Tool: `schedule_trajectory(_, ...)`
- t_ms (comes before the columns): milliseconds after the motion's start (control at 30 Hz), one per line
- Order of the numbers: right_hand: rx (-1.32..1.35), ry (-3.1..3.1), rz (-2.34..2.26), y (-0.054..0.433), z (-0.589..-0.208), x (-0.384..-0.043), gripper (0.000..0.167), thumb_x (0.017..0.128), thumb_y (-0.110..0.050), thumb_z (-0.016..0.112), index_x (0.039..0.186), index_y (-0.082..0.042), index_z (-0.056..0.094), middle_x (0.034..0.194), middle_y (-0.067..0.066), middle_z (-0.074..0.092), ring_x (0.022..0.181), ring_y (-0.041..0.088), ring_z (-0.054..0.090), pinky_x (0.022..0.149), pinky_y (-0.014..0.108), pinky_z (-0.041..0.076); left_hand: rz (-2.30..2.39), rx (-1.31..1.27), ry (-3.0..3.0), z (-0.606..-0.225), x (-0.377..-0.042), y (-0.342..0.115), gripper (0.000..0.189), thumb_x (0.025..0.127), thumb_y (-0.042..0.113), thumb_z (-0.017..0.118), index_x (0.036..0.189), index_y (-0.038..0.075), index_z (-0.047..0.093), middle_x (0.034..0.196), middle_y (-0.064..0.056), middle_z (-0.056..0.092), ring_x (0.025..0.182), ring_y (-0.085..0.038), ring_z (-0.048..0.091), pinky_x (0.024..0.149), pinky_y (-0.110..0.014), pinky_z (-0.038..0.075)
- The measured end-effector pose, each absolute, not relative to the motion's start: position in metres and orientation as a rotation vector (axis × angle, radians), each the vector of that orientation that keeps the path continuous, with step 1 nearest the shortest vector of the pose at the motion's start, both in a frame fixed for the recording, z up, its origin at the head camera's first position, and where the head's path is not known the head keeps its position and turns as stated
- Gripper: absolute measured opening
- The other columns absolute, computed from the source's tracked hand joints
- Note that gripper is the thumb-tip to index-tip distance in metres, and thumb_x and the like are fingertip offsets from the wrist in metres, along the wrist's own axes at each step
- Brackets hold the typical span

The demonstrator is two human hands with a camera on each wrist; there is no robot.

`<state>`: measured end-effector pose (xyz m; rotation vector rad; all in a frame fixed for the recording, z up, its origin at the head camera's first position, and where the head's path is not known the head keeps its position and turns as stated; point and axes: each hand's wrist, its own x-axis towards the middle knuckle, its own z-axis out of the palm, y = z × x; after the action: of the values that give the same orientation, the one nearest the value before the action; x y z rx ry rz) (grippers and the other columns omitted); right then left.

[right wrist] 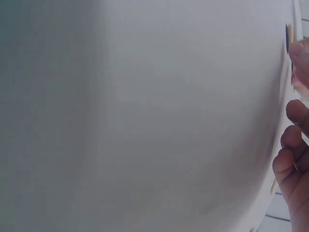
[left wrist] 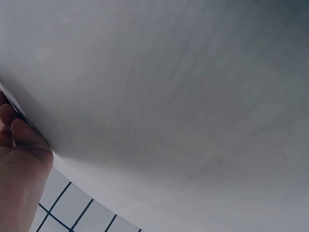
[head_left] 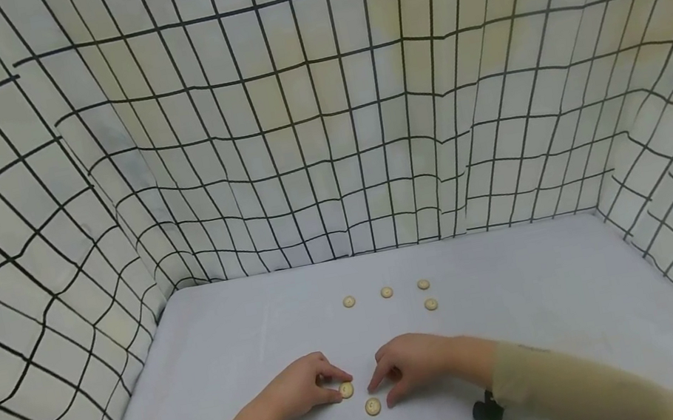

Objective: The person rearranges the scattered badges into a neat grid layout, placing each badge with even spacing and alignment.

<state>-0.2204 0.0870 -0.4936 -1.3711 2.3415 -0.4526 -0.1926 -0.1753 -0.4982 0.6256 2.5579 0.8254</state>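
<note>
My left hand (head_left: pixel 303 387) pinches a round pale wooden button (head_left: pixel 346 390) at its edge between thumb and index finger, low on the white table. Just right of it lies a second button (head_left: pixel 373 406). Beside that one is my right hand (head_left: pixel 416 363), its thumb and index fingertip apart and nothing seen between them. In the left wrist view only part of the left hand (left wrist: pixel 21 159) shows at the edge, its button hidden. The right wrist view catches the right hand's bent fingers (right wrist: pixel 292 137) and a button edge-on (right wrist: pixel 290 36) by the thumb.
Farther back on the white tabletop (head_left: pixel 248 323) lie a left button (head_left: pixel 349 301), a middle button (head_left: pixel 387 292), and at right an upper button (head_left: pixel 423 285) above a lower button (head_left: pixel 430 304). White walls with a black grid (head_left: pixel 322 130) enclose the table's back and sides.
</note>
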Motion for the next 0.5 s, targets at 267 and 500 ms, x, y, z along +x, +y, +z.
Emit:
schedule_trajectory(267, -1.415, 2.298, -0.456, 0.076, -0.496, -0.217, 0.031, 0.087, -0.037, 0.077, 0.117, -0.031, 0.074, 0.081, -0.019, 0.053, 0.071, -0.003, 0.044, 0.065, 0.015, 0.038, 0.841, 0.632, 2.549, -0.499, -0.192, -0.176, 0.024, 0.083, 0.025, 0.081, 0.106, 0.029, 0.078, 0.089, 0.013, 0.056, 0.078, -0.008, 0.048, 0.071, -0.028, 0.042)
schedule_trajectory(500, -1.421, 2.307, -0.426, 0.073, -0.501, -0.217, 0.03, 0.086, -0.04, 0.077, 0.116, -0.033, 0.075, 0.081, -0.019, 0.054, 0.07, -0.003, 0.044, 0.063, 0.016, 0.038, 0.847, 0.642, 2.545, -0.497, -0.191, -0.175, 0.024, 0.083, 0.025, 0.081, 0.106, 0.029, 0.078, 0.089, 0.012, 0.056, 0.078, -0.009, 0.048, 0.07, -0.028, 0.041)
